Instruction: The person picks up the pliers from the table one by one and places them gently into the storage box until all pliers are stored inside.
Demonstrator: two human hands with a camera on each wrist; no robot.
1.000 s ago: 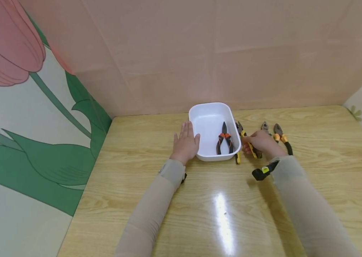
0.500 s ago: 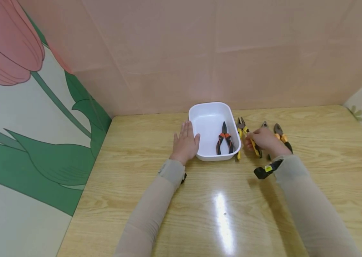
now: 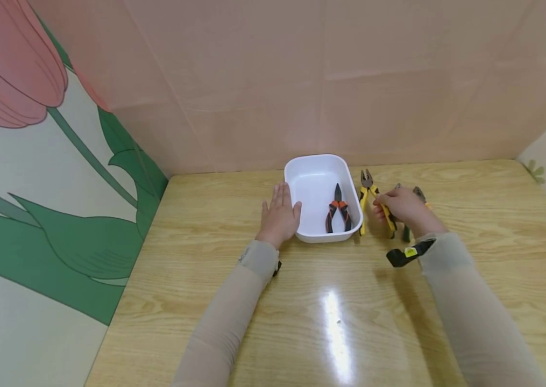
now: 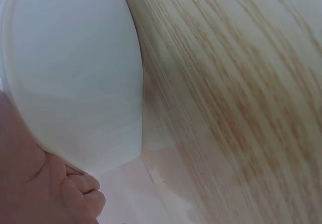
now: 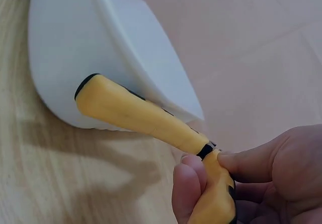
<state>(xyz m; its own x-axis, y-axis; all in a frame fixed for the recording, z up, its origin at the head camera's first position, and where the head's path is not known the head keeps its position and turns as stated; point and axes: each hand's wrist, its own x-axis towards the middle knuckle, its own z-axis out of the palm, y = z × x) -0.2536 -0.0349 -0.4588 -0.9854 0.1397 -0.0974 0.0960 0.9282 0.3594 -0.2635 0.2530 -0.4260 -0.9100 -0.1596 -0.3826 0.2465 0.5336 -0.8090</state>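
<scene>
Just right of the white plastic tub [image 3: 323,238], we're holding yellow-and-black combination pliers [image 5: 141,118], our right hand [image 3: 405,207] pinching one handle between thumb and fingers, while our left hand [image 3: 279,215] is resting straight-fingered against the tub's left side. We're expecting stiff, head-heavy metal and grippy sleeves, so grasping both handles is looking steadier.

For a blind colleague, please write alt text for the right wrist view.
A right hand pinches yellow-and-black pliers by one handle. The other handle slants in front of a white bin on a wood-grain table.
</scene>
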